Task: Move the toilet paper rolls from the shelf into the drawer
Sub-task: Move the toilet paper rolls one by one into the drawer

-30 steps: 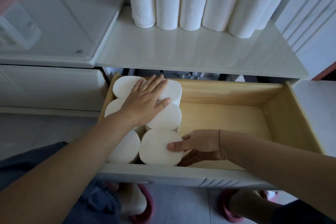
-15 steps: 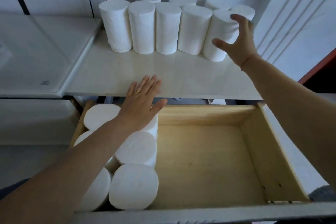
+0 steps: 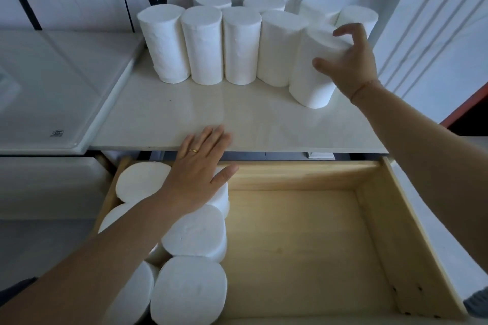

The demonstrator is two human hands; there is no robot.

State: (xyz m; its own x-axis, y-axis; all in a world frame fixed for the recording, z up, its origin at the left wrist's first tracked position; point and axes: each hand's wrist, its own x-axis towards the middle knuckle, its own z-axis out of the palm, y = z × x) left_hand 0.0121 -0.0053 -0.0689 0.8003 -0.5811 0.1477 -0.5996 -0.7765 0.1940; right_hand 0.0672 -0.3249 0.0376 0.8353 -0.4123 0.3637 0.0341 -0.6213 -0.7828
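Several white toilet paper rolls [image 3: 206,45] stand upright in two rows at the back of the white shelf [image 3: 237,124]. My right hand [image 3: 348,60] grips the front-right roll [image 3: 314,74] near its top, and that roll leans toward me. Below the shelf the wooden drawer [image 3: 303,245] is pulled out. Several rolls [image 3: 195,232] stand on end in its left side. My left hand [image 3: 198,174] lies flat with straight fingers on the rear rolls, its fingertips over the shelf's front edge.
A white glossy appliance top [image 3: 52,92] adjoins the shelf on the left. White panelled walls [image 3: 435,21] close in behind and to the right. The drawer's right half shows bare wood up to its right wall [image 3: 412,240].
My right hand has closed on the front-right roll and tipped it forward from the row. My left hand has stayed on the drawer rolls. The camera has moved closer.
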